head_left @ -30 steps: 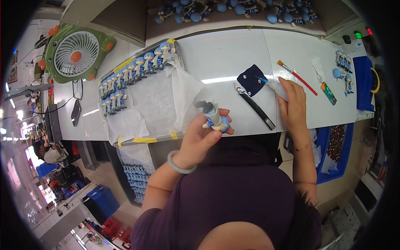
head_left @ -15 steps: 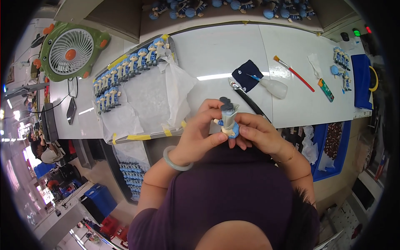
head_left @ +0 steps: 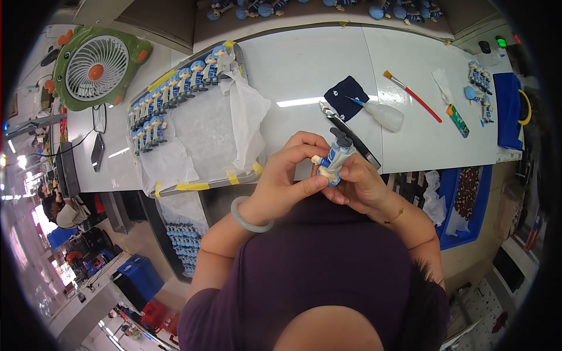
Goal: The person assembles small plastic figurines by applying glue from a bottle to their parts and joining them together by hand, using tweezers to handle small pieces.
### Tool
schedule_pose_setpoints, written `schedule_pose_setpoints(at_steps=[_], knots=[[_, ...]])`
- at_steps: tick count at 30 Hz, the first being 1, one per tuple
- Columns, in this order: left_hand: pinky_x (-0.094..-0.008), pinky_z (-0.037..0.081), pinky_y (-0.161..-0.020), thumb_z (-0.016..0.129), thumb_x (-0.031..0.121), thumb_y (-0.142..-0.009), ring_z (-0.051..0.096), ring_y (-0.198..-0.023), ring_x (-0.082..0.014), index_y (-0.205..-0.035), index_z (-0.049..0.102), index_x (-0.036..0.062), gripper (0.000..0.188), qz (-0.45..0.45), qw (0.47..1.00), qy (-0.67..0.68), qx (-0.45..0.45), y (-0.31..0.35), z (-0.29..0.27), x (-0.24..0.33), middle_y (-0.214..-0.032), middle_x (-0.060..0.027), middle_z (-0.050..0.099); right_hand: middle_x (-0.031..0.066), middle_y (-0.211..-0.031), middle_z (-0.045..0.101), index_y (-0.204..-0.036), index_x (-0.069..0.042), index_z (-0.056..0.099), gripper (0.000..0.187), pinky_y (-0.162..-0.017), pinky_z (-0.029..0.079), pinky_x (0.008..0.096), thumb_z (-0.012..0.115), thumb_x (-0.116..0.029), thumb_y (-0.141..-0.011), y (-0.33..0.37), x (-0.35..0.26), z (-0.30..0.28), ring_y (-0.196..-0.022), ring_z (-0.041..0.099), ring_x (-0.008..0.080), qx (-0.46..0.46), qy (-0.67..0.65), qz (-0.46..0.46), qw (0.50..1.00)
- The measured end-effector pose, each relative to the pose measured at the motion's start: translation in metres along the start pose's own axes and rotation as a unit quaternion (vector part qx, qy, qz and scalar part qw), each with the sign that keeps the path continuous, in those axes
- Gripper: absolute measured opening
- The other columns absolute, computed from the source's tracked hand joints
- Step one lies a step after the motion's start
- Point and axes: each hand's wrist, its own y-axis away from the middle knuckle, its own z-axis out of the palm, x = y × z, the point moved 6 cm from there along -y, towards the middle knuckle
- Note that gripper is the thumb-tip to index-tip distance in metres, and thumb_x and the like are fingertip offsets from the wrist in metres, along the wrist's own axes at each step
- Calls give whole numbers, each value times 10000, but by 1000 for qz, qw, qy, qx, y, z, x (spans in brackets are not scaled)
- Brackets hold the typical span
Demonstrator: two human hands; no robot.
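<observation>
A small toy figurine (head_left: 335, 159) with a dark cap, blue-and-grey body and pale legs is held close to my chest, above the white table's (head_left: 304, 76) near edge. My left hand (head_left: 288, 178) grips it from the left, fingers curled over its top. My right hand (head_left: 358, 186) cups it from the right and below. A pale green bangle sits on my left wrist.
A paper-lined tray (head_left: 193, 123) with rows of blue figurines lies left. A dark blue cloth (head_left: 346, 96), a squeeze bottle (head_left: 383, 114), a red-handled brush (head_left: 413, 95) and a black tool (head_left: 354, 140) lie ahead. A green fan (head_left: 96, 67) stands far left; a blue bin (head_left: 465, 202) sits right.
My right hand came back from the squeeze bottle on the table and joined my left hand on the figurine, which has been drawn in toward my chest.
</observation>
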Motion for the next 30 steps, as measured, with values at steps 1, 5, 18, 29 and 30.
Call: schedule_pose_setpoints(at_steps=[1, 5, 18, 29, 30], knots=[[-299, 316, -888, 632, 113, -745, 429, -996, -179, -983, 546, 15, 271, 5, 1000, -2, 0, 0, 1, 2, -1064, -81, 449, 38, -650, 493, -860, -30, 528, 264, -419, 317, 184, 492, -285, -801, -1, -1, 1, -511, 441, 83, -3, 0, -12, 1000], [-297, 327, -889, 621, 120, -751, 442, -997, -190, -963, 543, 21, 247, -10, 1000, -22, 20, 6, 2, 5, -1041, -88, 462, 30, -649, 490, -851, -40, 531, 282, -427, 320, 187, 498, -315, -796, 5, 2, 2, -518, 442, 83, 50, 18, 19, 998], [-289, 382, -855, 570, 111, -793, 460, -985, -173, -988, 532, 10, 222, -13, 998, -26, -49, 7, 8, 4, -1093, -89, 428, 77, -743, 550, -962, -24, 522, 265, -490, 386, 192, 514, -252, -826, 9, 13, -9, -595, 525, 112, 11, 29, -52, 998], [-257, 455, -738, 534, 57, -814, 511, -822, -129, -944, 521, -10, 147, -60, 995, 48, -64, 11, 9, 10, -1093, -86, 391, 94, -784, 564, -954, 0, 518, 254, -509, 414, 207, 504, -224, -835, 7, 15, -8, -630, 549, 134, -10, 74, -51, 996], [-260, 463, -711, 539, 56, -809, 523, -840, -153, -977, 517, -14, 183, -62, 994, 69, -50, 10, 7, 10, -1103, -96, 395, 90, -767, 564, -953, 3, 516, 273, -499, 411, 210, 519, -240, -828, 6, 14, -8, -617, 545, 132, 4, 65, -45, 997]])
